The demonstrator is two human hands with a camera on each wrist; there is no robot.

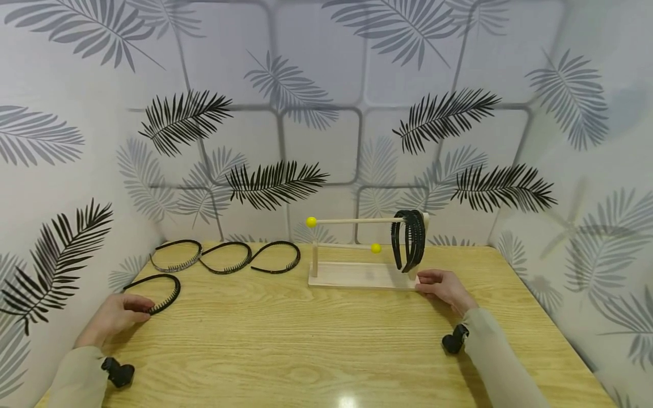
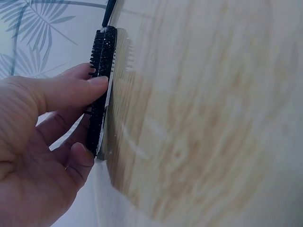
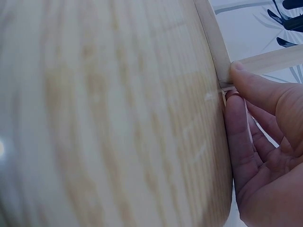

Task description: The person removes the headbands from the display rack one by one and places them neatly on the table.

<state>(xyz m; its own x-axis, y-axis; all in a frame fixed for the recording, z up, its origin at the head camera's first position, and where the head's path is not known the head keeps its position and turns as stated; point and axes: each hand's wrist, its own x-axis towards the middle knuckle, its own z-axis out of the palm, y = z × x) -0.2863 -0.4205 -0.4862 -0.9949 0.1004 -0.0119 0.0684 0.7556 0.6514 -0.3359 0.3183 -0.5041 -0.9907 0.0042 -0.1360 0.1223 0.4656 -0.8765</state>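
Observation:
At the table's left side, my left hand [image 1: 113, 318] pinches a black toothed headband [image 1: 173, 297] by its near side. In the left wrist view the thumb presses the glittery black band [image 2: 109, 52], with fingers behind it. On the right, my right hand [image 1: 445, 289] holds the right end of a wooden rack [image 1: 357, 276] between thumb and fingers. The right wrist view shows the thumb on the corner of the wooden base [image 3: 214, 42]. Several black headbands [image 1: 417, 243] hang at the right end of the rack's upper rod.
Three more headbands lie in a row at the back left: one [image 1: 196, 258], a second [image 1: 240, 266] and a third [image 1: 296, 260]. Yellow balls cap the upper rod [image 1: 312, 222] and the lower rod [image 1: 376, 248]. Leaf-patterned cloth walls [image 1: 336, 141] stand behind and beside the wooden table [image 1: 285, 340].

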